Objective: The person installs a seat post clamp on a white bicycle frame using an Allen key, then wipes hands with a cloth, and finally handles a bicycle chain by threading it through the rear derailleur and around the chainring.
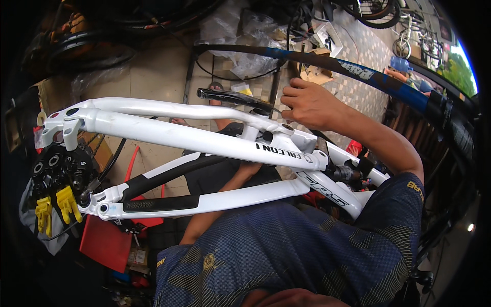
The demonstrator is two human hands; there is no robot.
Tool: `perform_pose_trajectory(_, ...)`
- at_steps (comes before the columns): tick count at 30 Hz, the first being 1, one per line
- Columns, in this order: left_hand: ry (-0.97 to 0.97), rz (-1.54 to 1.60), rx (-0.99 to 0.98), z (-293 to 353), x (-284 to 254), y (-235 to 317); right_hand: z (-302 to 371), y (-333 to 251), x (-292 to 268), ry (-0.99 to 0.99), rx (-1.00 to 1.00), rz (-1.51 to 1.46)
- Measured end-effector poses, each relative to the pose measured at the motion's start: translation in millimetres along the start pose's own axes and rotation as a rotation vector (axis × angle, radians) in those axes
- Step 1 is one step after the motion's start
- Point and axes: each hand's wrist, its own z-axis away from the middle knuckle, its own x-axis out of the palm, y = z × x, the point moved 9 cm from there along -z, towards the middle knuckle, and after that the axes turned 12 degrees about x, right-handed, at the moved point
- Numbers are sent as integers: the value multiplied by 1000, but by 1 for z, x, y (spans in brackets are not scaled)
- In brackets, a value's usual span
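A white bicycle frame [204, 136] with black rubber guards on its lower tubes stretches across the view in front of my body. My right hand [314, 105] is above the frame's right part, closed in a fist. A thin dark rod-like tool [302, 53] sticks up from that fist; its exact kind is unclear. Beside the fist is a black crank arm [232, 96], pointing left. My left hand [249, 168] reaches under the white tubes from below. Only part of it shows against the main tube's lower edge, and its fingers are hidden.
A blue-and-black curved rim or tube [353, 70] arches beyond my right hand. Black parts with yellow pieces [65, 203] hang at the frame's left end. A red chair-like object [105, 240] stands below. Plastic wrapping [250, 46] lies behind; bicycles [404, 43] stand far right.
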Motion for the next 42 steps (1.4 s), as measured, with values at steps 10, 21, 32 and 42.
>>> perform_pose_trajectory(10,-12,93,-13,-6,2,-2,-4,29,10,-119,68,-209)
perform_pose_trajectory(21,-18,205,-33,-10,3,0,7,61,34,-217,231,-360)
perform_pose_trajectory(32,-43,395,-66,-6,16,-2,36,114,85,-321,503,-546)
perform_pose_trajectory(42,-13,655,-108,8,14,4,81,36,219,-421,639,-1906)
